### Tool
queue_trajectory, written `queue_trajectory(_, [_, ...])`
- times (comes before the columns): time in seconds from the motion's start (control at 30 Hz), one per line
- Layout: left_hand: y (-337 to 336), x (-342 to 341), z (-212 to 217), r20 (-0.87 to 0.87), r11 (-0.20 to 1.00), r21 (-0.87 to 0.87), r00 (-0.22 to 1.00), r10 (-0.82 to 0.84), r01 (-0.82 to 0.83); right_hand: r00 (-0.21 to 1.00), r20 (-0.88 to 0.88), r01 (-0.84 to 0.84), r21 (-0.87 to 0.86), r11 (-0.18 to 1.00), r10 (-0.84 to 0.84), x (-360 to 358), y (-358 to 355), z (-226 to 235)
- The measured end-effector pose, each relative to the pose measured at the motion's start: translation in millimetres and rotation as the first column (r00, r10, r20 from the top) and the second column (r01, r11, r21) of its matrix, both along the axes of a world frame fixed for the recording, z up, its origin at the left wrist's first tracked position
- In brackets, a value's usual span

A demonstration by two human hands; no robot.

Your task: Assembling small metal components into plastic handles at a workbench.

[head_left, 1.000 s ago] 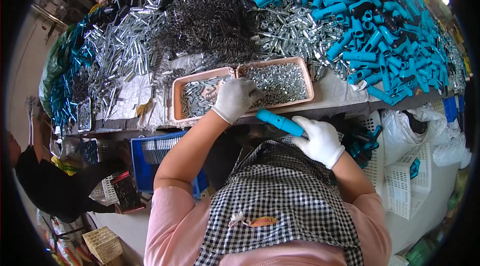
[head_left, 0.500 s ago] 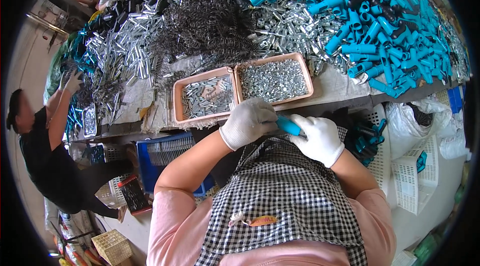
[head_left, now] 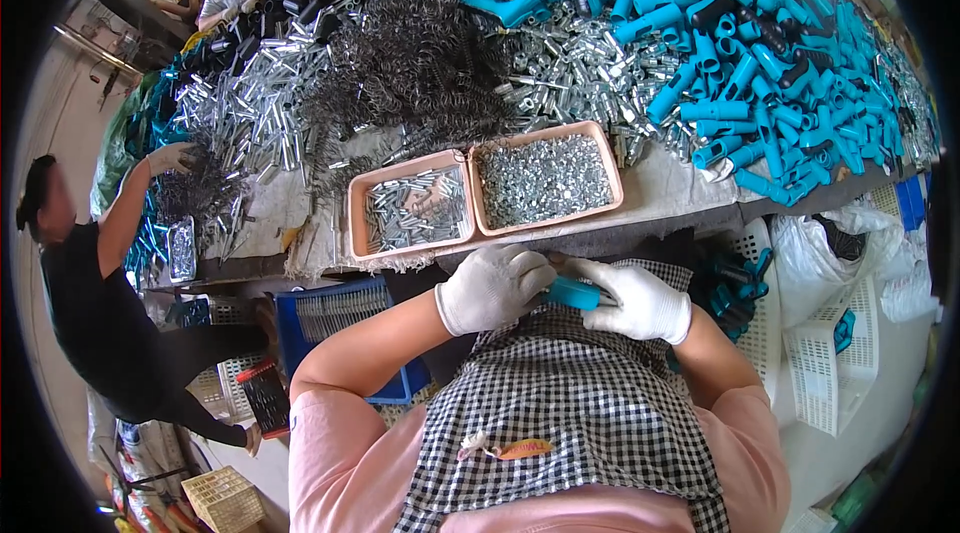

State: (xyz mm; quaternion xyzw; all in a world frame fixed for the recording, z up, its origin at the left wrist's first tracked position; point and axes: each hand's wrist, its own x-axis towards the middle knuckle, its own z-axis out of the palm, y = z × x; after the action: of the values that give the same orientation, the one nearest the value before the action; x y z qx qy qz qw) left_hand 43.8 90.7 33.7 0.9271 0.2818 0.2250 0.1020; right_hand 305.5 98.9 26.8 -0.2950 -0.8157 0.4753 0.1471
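Head view shows us both white-gloved hands drawn in close over the checked apron (head_left: 590, 403), just below the table edge. Our left hand (head_left: 495, 288) is clenched around one end of a teal plastic handle (head_left: 572, 293), and our right hand (head_left: 640, 301) grips the other end, so only a short middle stretch of the handle shows between the gloves.

A second ago our left hand was reaching up into the left pink tray (head_left: 412, 211) among the small metal tubes, while the right hand alone held the handle out, most of its length bare. Half a second ago the left hand had come back down and was already closing over the handle. Now both hands sit lower and nearer the body, pressed toward each other.

Beside the left tray, touching it, the right pink tray (head_left: 545, 178) holds small silvery parts. Beyond them lie a heap of dark springs (head_left: 415, 73) and a wide spread of teal handles (head_left: 750, 63). At far left a person in black (head_left: 95, 303) now reaches a gloved hand onto the table; a second ago that person was bent low, beneath the table's edge.
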Motion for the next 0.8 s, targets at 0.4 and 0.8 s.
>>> queue_trajectory(0.4, [90.0, 23.8, -17.9, -0.398, 0.808, -0.241, 0.814, 0.423, -0.538, 0.877, -0.035, 0.389, -0.532, 0.752, -0.479, 9.7, -8.2, 14.0])
queue_trajectory(0.8, [66.3, 5.7, -5.6, 0.257, 0.868, -0.127, 0.829, 0.497, -0.481, 0.719, -0.318, -0.058, -0.914, 0.402, -0.619, -0.7, -0.3, -0.6])
